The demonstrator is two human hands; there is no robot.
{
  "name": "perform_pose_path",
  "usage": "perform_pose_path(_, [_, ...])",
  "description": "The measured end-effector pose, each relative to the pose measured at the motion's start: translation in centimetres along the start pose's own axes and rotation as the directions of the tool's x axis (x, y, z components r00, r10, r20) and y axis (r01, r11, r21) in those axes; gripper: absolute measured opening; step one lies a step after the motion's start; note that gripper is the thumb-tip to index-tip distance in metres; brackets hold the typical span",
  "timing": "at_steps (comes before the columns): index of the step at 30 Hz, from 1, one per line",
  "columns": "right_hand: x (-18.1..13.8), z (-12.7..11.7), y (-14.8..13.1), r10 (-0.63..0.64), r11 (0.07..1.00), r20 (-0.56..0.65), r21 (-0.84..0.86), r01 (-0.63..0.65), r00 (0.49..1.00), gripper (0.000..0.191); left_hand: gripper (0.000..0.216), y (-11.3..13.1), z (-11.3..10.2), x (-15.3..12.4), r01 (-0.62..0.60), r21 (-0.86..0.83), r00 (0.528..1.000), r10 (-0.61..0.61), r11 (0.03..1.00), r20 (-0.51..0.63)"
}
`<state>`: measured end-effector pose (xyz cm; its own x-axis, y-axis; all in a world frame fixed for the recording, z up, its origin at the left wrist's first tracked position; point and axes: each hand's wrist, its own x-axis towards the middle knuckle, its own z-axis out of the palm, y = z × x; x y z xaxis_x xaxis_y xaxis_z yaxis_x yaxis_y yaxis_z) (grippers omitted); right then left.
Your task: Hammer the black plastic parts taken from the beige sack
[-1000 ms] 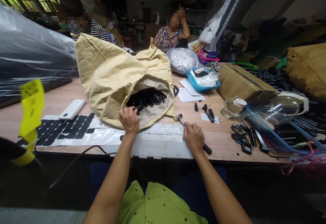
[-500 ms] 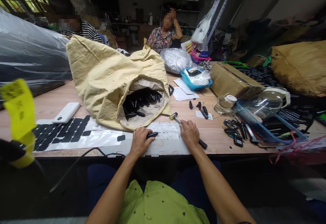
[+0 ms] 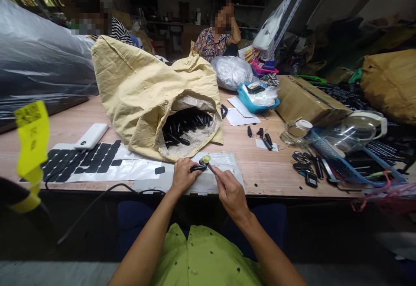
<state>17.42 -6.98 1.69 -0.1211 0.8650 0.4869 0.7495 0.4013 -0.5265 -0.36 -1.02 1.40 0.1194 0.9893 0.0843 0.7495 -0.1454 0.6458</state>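
Note:
My left hand (image 3: 182,174) is closed on a small black plastic piece (image 3: 197,168) and holds it down on a white sheet (image 3: 224,164) near the table's front edge. My right hand (image 3: 230,190) grips the handle of a small hammer; its yellow-tipped head (image 3: 204,160) hovers just above the black piece. Behind them lies an open tan sack (image 3: 146,91) on its side, with several black pieces (image 3: 185,125) in its mouth.
A sheet of black square pads (image 3: 84,160) and a white power bank (image 3: 91,135) lie left. Loose black parts (image 3: 263,138), a blue tray (image 3: 258,99), a cardboard box (image 3: 308,102) and a clear jug (image 3: 354,130) stand right. Two people sit across the wooden table (image 3: 266,169).
My left hand took a black piece from the sack and brought it to the white sheet. My right hand lifted the hammer and swung its head left over the piece.

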Motion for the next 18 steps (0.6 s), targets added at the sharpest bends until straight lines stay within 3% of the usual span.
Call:
perform_pose_path(6, [-0.3, 0.3, 0.1, -0.123, 0.962, 0.070, -0.235, 0.136, 0.990, 0.043, 0.011, 0.4, 0.2, 0.0, 0.039, 0.022, 0.999, -0.039, 0.999, -0.002])
perform_pose_path(18, [-1.0, -0.1, 1.5, -0.027, 0.975, 0.037, -0.218, 0.035, 0.999, 0.045, 0.015, 0.2, 0.5, -0.1, 0.040, -0.018, 0.999, -0.040, 0.999, -0.013])
